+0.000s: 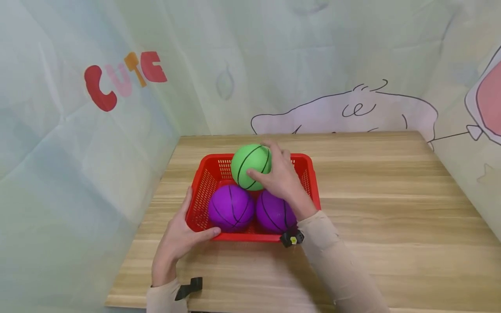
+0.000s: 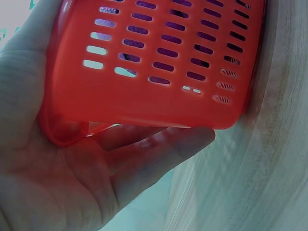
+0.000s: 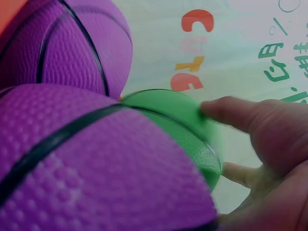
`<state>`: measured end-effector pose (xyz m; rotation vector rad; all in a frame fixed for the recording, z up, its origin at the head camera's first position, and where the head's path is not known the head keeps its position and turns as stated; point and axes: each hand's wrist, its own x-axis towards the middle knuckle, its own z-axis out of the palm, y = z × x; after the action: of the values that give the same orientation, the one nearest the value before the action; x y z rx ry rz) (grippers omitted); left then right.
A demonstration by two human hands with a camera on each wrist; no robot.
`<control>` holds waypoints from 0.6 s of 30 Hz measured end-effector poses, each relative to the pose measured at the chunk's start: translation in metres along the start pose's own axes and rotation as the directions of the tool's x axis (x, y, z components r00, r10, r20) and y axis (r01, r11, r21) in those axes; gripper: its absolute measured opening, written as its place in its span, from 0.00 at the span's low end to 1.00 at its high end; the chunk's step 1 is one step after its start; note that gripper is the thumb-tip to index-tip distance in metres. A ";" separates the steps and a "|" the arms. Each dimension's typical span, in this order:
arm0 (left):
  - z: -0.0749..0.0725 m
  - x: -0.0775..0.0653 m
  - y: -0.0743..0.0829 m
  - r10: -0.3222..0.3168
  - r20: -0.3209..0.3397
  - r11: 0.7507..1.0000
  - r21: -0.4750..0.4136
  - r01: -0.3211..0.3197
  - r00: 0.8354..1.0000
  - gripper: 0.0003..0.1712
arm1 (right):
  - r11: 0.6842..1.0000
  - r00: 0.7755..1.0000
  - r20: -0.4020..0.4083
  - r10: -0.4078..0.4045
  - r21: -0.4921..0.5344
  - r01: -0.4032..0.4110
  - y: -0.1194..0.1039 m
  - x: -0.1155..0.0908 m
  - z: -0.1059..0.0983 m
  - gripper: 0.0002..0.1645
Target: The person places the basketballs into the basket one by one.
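Observation:
A red plastic basket (image 1: 250,237) with slotted walls stands on the table. Two purple balls with black lines sit inside it along the front, the left purple ball (image 1: 232,208) and the right purple ball (image 1: 274,213). Behind them at the back of the basket is a green ball (image 1: 250,167), which my right hand (image 1: 279,174) grips from its right side, thumb in front and fingers over the far side. My left hand (image 1: 178,234) holds the basket's front left corner, thumb along the front rim. In the left wrist view its fingers (image 2: 159,154) lie against the outer wall.
The wooden table (image 1: 391,208) extends to the right of the basket. A fabric backdrop (image 1: 219,65) with printed letters and a cartoon animal rises behind and on the left. Black straps with small devices are on both wrists.

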<state>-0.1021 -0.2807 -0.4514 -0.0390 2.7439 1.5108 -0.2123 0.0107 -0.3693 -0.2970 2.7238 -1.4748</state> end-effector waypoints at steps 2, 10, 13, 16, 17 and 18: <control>0.000 0.000 0.000 -0.007 0.001 1.000 0.003 0.007 1.000 0.81 | 1.000 1.000 0.016 0.004 -0.022 -0.004 0.000 -0.001 -0.002 0.51; -0.002 0.000 0.000 -0.036 0.002 0.999 0.016 0.036 0.999 0.82 | 0.998 0.999 0.032 0.023 -0.060 -0.021 0.000 -0.006 -0.010 0.55; -0.001 0.001 -0.001 -0.032 0.001 0.999 0.019 0.032 0.999 0.82 | 0.997 0.999 0.027 0.039 -0.063 -0.037 0.001 -0.009 -0.015 0.58; -0.001 0.001 -0.002 -0.033 0.001 0.999 0.021 0.033 0.999 0.82 | 0.998 0.999 0.025 0.035 -0.062 -0.033 0.004 -0.014 -0.022 0.58; -0.001 0.001 -0.002 -0.033 0.001 0.999 0.021 0.033 0.999 0.82 | 0.998 0.999 0.022 0.027 -0.061 -0.026 0.007 -0.016 -0.025 0.57; -0.001 0.000 -0.002 -0.033 0.001 0.999 0.020 0.033 0.999 0.83 | 0.998 1.000 0.019 0.020 -0.062 -0.019 0.010 -0.018 -0.028 0.56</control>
<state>-0.1025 -0.2820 -0.4525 -0.0821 2.7428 1.4748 -0.1990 0.0423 -0.3630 -0.2841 2.7523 -1.3777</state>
